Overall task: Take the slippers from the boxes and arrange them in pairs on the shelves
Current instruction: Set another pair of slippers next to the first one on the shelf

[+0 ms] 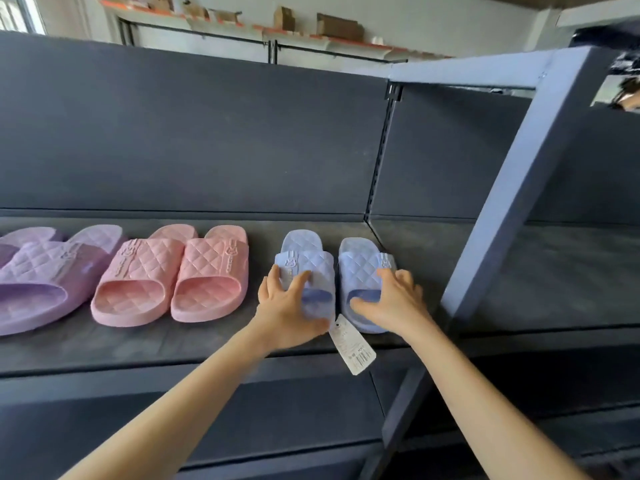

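Nearest you, the front lip of the shelf [138, 362] ran under both forearms, and a paper tag [351, 344] hung over it from between the blue pair.

Your left hand [287, 303] was curled round the toe end of the left blue slipper [311, 263], thumb on its outer side and fingers over the strap. Your right hand [391, 299] gripped the right blue slipper [360, 268] in a looser spread, thumb at the toe opening and fingers over the strap. Both slippers lay flat on the shelf, just beside each other with a narrow gap, toes toward you.

The step looked like squaring up the pair. To do it well, you needed to slide rather than lift, bring the toes level with the pink pair [173, 275], close the gap evenly, and tuck the tag back so it did not dangle off the lip.

There was open shelf between the blue and pink slippers, so a nudge left was safe. To the right, the slanting upright post [512, 188] stood near your right wrist, so that side was tight. The purple pair [41, 275] lay well apart at far left. Behind, bare shelf ran to the dark back panel [207, 133], leaving room to push deeper.
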